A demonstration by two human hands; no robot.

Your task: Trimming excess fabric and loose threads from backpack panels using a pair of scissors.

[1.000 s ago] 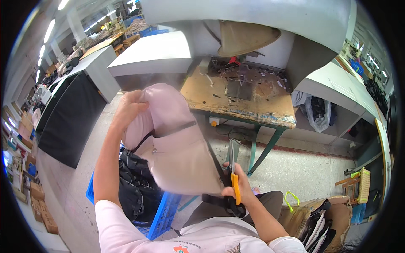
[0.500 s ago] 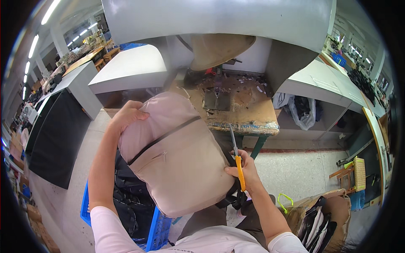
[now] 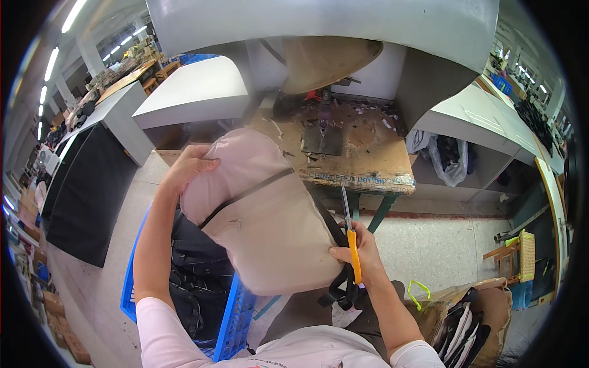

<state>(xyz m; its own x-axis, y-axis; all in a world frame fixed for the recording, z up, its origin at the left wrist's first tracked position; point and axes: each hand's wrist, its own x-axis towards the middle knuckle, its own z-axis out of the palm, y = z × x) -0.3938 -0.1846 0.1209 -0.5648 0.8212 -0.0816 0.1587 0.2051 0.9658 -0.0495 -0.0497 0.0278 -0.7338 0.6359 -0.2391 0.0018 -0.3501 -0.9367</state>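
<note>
A beige-pink backpack (image 3: 276,239) with a black zip across its front hangs tilted between my two hands. At its upper left corner, my left hand (image 3: 195,168) is closed on the fabric, thumb on the front face. Low on the right edge, my right hand (image 3: 362,254) pinches the backpack with its thumb. That same hand also holds yellow-handled scissors (image 3: 354,251), blades pointing up and away from me. Black straps (image 3: 339,291) dangle beside and below the right hand. The backpack's rear side is hidden.
A worn wooden workbench (image 3: 374,162) with scraps stands ahead under a grey metal hood (image 3: 319,18). Below my left arm is a blue crate (image 3: 227,325) of black bags. A cardboard box (image 3: 497,306) with dark and white pieces sits lower right, near a small stool (image 3: 521,254).
The backpack's lower end has risen a little and its face tilts slightly away. Both hands have shifted slightly right with it, keeping their grip. The view has moved slightly.
</note>
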